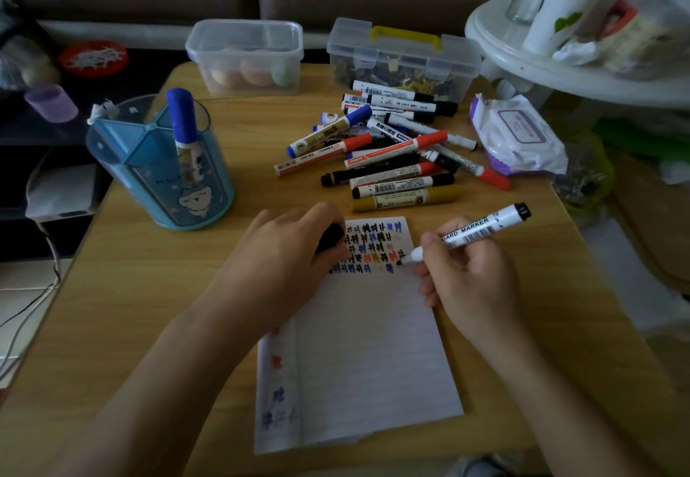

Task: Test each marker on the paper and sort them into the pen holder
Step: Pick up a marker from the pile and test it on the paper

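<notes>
A sheet of lined paper lies on the wooden table, close to the person. Its near left edge has a few orange and blue scribbles. The far end of the sheet is full of little black, blue and orange marks in rows.

The right hand rests on the right side of the paper. Its thumb and fingers are curled tight round a white marker. The black tip touches the paper at the right end of the rows. The side of the marker reads "OARD MARKER", and there is a barcode near its black back end.

The left hand lies on the left side of the paper. Its fingers are curled round a small black thing, which may be the marker's cap, but most of it is hidden.

Just past the paper is a pile of markers with black, red and blue caps, and a fat yellow one at the near side. Their labels are too small to read. To the left stands the blue pen holder with a white animal drawn on it. One blue marker stands up in it.

To the right of the pile is a pack of wipes. At the far edge sit a clear box with eggs and a clear case with a yellow handle.
</notes>
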